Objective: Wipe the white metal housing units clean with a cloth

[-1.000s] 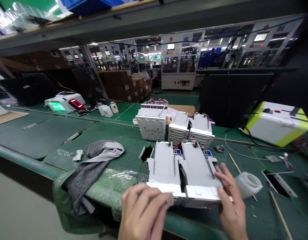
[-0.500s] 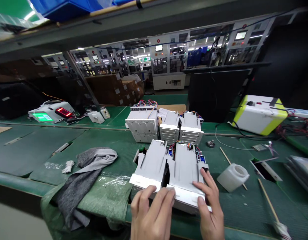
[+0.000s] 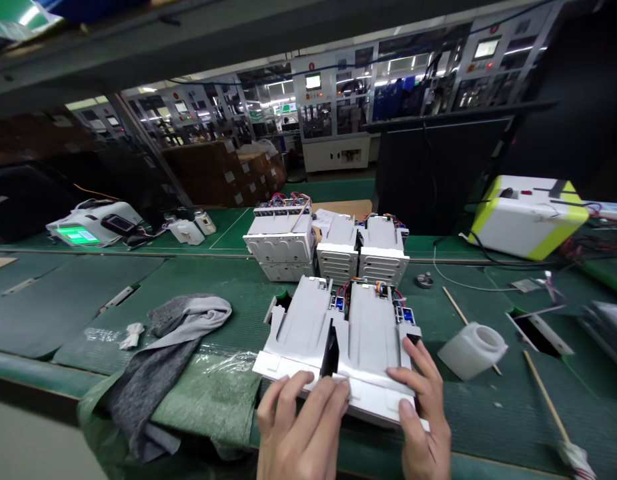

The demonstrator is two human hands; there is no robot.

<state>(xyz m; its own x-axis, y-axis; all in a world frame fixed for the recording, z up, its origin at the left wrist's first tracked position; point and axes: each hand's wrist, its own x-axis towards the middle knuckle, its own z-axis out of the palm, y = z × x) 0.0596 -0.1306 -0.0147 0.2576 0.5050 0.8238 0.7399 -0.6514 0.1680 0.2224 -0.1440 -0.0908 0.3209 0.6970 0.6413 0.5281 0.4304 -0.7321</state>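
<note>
Two light grey plastic units with white front panels lie side by side at the bench's near edge, the left unit (image 3: 302, 320) and the right unit (image 3: 371, 327). Wires and blue connectors show along their sides. My left hand (image 3: 305, 427) has its fingers bent over the front edge where the units meet, fingertips closed on the right unit's front panel; its thumb is hidden. At the opposite end of that panel, my right hand (image 3: 425, 407) grips the corner, thumb at the front and fingers on the top and side.
Behind stand more grey units (image 3: 338, 250) and a stacked pair (image 3: 281, 243). To the right are a white plastic bottle (image 3: 471, 350), a wooden stick (image 3: 545, 393) and a white-yellow machine (image 3: 528, 217). A grey cloth (image 3: 183, 347) drapes over the left edge.
Both hands stay at nearly the same places on the right unit, with only slight finger movement. The view has shifted a little. The red display on the left-hand device now looks dark.
</note>
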